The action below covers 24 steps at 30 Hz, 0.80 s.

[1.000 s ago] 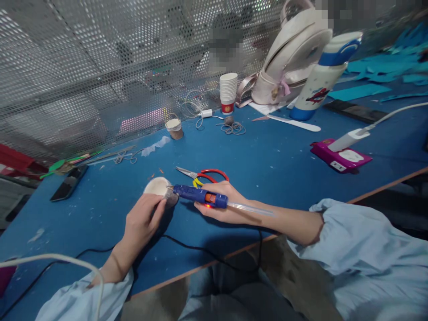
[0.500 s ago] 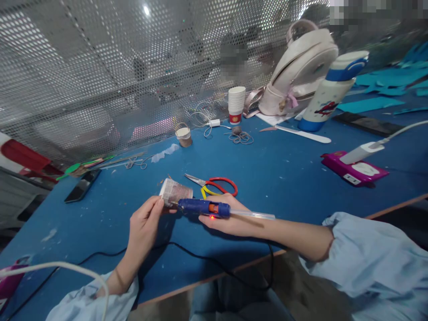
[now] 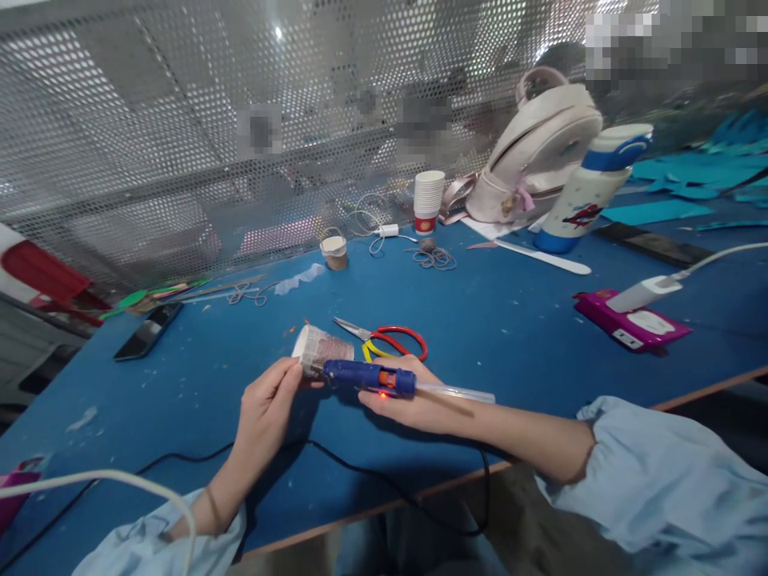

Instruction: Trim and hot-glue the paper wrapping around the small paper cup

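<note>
My left hand (image 3: 271,400) is closed on a paper cup (image 3: 324,349) tipped on its side, its wall wrapped in whitish, reddish-marked material. In my right hand (image 3: 414,404) is a blue glue gun (image 3: 360,376) with a red light lit and a clear glue stick (image 3: 459,393) jutting from its back. The gun's nozzle meets the lower side of the cup; the exact contact spot is hidden. Just beyond my right hand lie scissors (image 3: 399,330) with red and yellow handles.
Beyond are a small wrapped cup (image 3: 336,254), stacked paper cups (image 3: 428,200), a string coil (image 3: 437,256), a white knife (image 3: 549,260), a bottle (image 3: 579,200) and a backpack (image 3: 534,160). A phone (image 3: 147,332) lies left, a magenta pack (image 3: 642,320) right. A black cord (image 3: 354,458) crosses the table's front.
The view has tilted up slightly, so things on the table appear a little lower. Both hands keep their holds; cup and glue gun stay together, with little movement.
</note>
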{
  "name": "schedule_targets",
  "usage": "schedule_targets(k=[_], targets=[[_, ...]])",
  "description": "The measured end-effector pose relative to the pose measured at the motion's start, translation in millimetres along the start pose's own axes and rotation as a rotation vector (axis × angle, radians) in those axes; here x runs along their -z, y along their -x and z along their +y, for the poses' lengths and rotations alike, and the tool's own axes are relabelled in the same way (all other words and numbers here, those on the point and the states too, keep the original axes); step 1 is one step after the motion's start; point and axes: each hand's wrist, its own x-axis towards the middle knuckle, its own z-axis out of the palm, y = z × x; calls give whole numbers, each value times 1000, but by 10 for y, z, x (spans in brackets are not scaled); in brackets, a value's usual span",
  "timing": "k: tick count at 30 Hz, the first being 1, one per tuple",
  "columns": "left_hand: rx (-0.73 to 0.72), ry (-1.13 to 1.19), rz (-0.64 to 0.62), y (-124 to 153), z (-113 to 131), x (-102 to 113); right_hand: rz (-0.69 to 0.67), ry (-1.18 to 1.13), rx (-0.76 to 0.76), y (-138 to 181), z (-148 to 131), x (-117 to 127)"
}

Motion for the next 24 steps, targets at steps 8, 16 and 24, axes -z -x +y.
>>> schedule_targets(k=[8, 16, 24], targets=[[-37, -41, -7, -13, 23, -9, 32, 79, 154, -6, 66, -34], [-113, -125, -1, 1, -7, -3, 95, 273, 409, 17, 128, -35], [-143, -158, 18, 0, -6, -4, 83, 341, 427, 49, 159, -34]])
